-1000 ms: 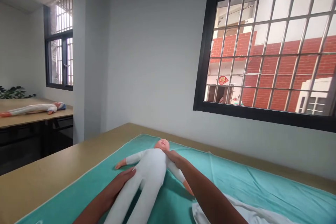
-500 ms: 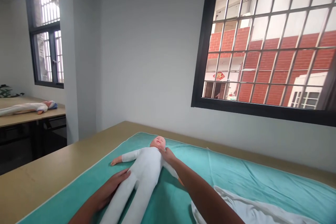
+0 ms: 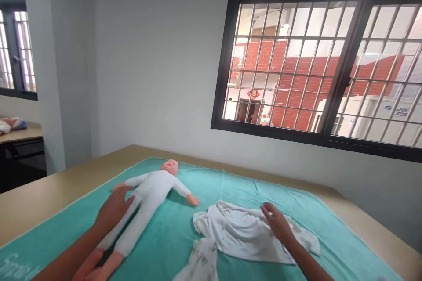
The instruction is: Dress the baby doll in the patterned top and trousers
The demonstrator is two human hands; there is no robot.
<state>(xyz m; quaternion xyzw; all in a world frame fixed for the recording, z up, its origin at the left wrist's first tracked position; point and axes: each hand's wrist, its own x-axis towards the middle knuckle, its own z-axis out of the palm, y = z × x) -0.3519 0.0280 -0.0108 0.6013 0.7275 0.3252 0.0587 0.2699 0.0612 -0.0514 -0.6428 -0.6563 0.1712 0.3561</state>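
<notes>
A baby doll [image 3: 154, 189] with a white body and pink head, hands and feet lies on its back on a teal towel [image 3: 171, 237]. My left hand [image 3: 115, 206] is at the doll's hip and upper leg on the left side, fingers loosely spread and holding nothing. To the right lies a small white long-sleeved shirt [image 3: 244, 232], spread out and wrinkled. Over its right part is my right hand [image 3: 277, 221], open, with thumb and fingers apart. Whether its fingers touch the cloth I cannot tell. A printed white cloth [image 3: 199, 261] lies at the near edge, partly cut off.
The towel covers much of a wooden table [image 3: 36, 210] standing against a grey wall [image 3: 158, 61]. A barred window [image 3: 283, 66] is above it. Another table [image 3: 26, 134] with a partly visible bundle [image 3: 15, 124] stands beyond the pillar at the left.
My right hand has left the doll's neck and moved right, over the white shirt. My left hand stays near the doll's hip. The view has turned right, showing more of the shirt.
</notes>
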